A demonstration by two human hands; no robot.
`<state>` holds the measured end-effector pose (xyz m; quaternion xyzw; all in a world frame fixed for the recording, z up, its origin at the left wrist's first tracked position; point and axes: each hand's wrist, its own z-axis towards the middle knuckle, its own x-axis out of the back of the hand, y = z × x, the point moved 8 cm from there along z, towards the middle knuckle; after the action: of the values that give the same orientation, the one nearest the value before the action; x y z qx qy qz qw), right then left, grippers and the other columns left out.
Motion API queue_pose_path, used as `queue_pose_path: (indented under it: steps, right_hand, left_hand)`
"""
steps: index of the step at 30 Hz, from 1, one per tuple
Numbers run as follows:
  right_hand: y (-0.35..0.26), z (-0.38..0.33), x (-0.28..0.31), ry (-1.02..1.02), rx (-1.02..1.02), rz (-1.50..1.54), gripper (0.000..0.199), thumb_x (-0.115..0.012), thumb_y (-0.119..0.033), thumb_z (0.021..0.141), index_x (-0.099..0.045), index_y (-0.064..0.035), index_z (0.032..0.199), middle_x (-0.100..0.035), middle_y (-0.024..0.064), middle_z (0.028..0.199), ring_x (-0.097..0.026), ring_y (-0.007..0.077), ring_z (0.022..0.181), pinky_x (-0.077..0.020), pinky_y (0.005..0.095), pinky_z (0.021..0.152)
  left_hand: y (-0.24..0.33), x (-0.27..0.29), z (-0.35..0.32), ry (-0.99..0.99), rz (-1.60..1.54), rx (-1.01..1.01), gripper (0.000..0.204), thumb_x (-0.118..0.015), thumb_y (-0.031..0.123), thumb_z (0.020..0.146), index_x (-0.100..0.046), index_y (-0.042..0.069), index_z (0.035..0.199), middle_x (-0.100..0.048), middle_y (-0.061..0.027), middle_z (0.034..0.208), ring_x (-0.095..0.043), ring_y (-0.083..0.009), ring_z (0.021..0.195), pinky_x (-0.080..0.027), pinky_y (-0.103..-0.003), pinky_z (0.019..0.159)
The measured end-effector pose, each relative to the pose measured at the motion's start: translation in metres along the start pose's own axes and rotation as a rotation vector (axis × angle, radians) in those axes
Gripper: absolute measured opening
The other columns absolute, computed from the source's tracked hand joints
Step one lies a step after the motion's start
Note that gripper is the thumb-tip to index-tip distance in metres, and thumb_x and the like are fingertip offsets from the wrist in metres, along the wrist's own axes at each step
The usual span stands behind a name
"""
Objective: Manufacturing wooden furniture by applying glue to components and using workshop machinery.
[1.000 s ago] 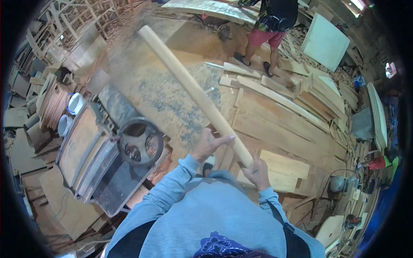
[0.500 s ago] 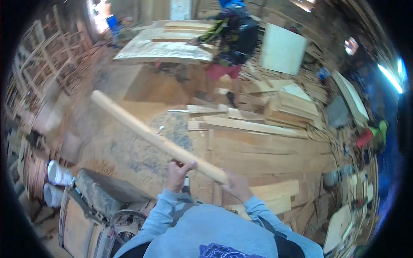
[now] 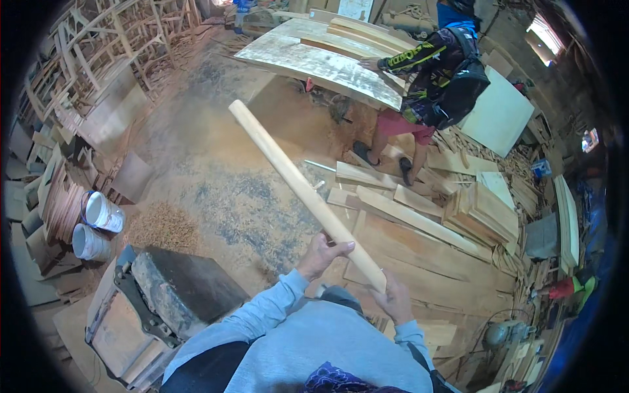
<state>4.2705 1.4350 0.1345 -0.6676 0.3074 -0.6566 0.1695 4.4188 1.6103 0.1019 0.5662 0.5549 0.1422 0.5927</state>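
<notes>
— So, start at the hands: what have they got?

— Both are wrapped around the near end of a long pale wooden pole. The left hand is curled over the shaft a little way up, fingers closed on it; the right hand clamps the butt end just below. The pole slants up and away to the person's left, its far tip hanging over the sawdust-strewn floor.

— How would you carry it well from here?

— My guess is to keep the two hands spread along the shaft, since the long free end will want to dip or swing. A wide arc could reach the co-worker bent over the large curved board, or the stacked planks to the right, so I'd keep the tip high and turn slowly.

— What's around the near side?

— A dark machine block sits low on the left, with two white buckets further left beside stacked wood.

— And against half a second ago?

— The grip is the same, both hands on the lower end. The view has turned, so the buckets and machine show more fully now, and the pole points steeper toward the curved board.
</notes>
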Motion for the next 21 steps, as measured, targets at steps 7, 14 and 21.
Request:
queue_pose_path:
  steps: [7,14,21]
  right_hand:
    - [0.000,0.052,0.019,-0.002,0.106,0.041,0.062,-0.084,-0.032,0.079,-0.058,-0.0049,0.128,-0.068,0.0215,0.111,-0.068,0.0390,0.100,-0.0553,0.0445,0.081]
    - [0.039,0.096,0.041,0.019,0.151,0.058,0.059,-0.085,-0.032,0.076,-0.062,-0.0032,0.123,-0.070,0.0209,0.108,-0.069,0.0389,0.097,-0.0551,0.0436,0.081]
    - [0.068,0.129,0.067,0.059,0.193,0.014,0.058,-0.084,-0.034,0.077,-0.062,-0.0062,0.123,-0.070,0.0182,0.108,-0.069,0.0364,0.095,-0.0563,0.0431,0.076]
  left_hand:
    - [0.000,0.001,0.049,-0.003,0.029,-0.047,0.043,-0.080,0.023,0.084,-0.059,-0.002,0.112,-0.067,-0.0110,0.099,-0.067,-0.0180,0.089,-0.057,-0.032,0.078]
    - [-0.001,-0.021,0.089,0.067,0.031,-0.038,0.037,-0.078,0.020,0.086,-0.063,-0.005,0.110,-0.068,-0.0124,0.100,-0.067,-0.0189,0.091,-0.058,-0.032,0.076]
    - [0.007,-0.052,0.127,0.080,0.022,-0.043,0.048,-0.081,0.020,0.084,-0.056,-0.003,0.118,-0.066,-0.0114,0.103,-0.067,-0.0183,0.090,-0.057,-0.033,0.079]
